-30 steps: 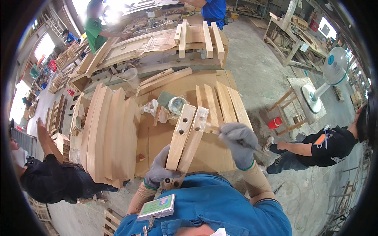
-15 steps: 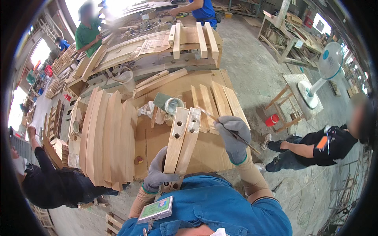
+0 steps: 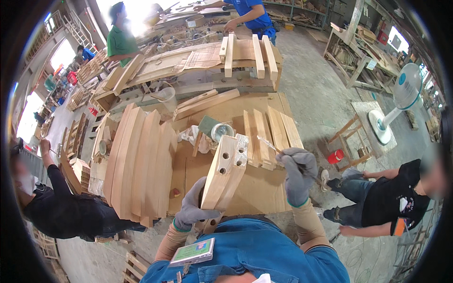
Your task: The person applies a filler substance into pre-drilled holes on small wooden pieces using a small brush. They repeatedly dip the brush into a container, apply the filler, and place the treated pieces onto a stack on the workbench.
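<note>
My left hand [image 3: 194, 207], in a grey glove, is closed around a pair of pale wooden bars [image 3: 222, 181] held side by side and tilted up before my chest. Several round holes show near their upper ends, and a whitish wet-looking smear covers the end of the right-hand bar. Pinched in my gloved right hand [image 3: 298, 174] is a thin brush [image 3: 270, 145]; its whitened tip points up and left, apart from the bars. Just beyond the bars stands a round clear container [image 3: 221, 131], beside a crumpled white cloth [image 3: 189, 135].
Long wooden pieces [image 3: 139, 170] are stacked at left, and several shorter ones [image 3: 273, 129] lie at right on the cardboard-covered table [image 3: 255, 193]. A plastic bucket [image 3: 166, 98] and another bench [image 3: 188, 61] are behind. People stand left, right and at the far bench; a fan [image 3: 382, 127] stands right.
The brush has moved away from the bars' ends, to the right, with my right hand. My view has shifted a little. The person at right has changed posture.
</note>
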The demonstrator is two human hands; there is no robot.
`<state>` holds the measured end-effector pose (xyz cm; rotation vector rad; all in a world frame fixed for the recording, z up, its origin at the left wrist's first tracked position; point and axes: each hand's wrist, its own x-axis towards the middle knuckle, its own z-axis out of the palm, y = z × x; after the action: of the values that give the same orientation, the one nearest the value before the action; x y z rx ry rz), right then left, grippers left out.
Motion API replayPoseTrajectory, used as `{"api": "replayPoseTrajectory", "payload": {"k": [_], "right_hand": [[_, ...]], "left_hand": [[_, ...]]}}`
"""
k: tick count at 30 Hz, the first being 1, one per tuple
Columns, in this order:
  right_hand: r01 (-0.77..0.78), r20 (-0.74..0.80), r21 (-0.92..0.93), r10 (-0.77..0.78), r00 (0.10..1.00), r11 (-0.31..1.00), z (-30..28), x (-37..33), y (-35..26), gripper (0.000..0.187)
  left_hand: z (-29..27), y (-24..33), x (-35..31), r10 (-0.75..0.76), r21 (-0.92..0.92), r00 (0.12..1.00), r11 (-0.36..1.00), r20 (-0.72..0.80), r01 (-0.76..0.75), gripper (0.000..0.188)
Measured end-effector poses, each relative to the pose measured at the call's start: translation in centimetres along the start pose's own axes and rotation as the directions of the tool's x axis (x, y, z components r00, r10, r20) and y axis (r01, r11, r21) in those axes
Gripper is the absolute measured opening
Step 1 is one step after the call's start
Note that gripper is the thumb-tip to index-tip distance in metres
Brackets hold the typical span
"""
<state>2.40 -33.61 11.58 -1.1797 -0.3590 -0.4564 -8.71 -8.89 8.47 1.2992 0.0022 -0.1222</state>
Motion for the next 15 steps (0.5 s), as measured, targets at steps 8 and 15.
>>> {"api": "replayPoseTrajectory", "payload": {"k": [8, 15], "right_hand": [[0.03, 0.393, -0.103, 0.013, 0.92, 0.994, 1.0, 3.4, -5.0, 0.018], [0.442, 0.72, -0.241, -0.146, 0.678, 0.864, 2.1, 6.4, -4.6, 0.024]], "left_hand": [[-1.2, 0.4, 1.5, 0.01, 0.425, 0.997, 0.905, -0.08, 0.025, 0.089], [-0.6, 1.5, 2.7, 0.042, 0.633, 0.999, 0.774, -0.008, -0.027, 0.084]]}}
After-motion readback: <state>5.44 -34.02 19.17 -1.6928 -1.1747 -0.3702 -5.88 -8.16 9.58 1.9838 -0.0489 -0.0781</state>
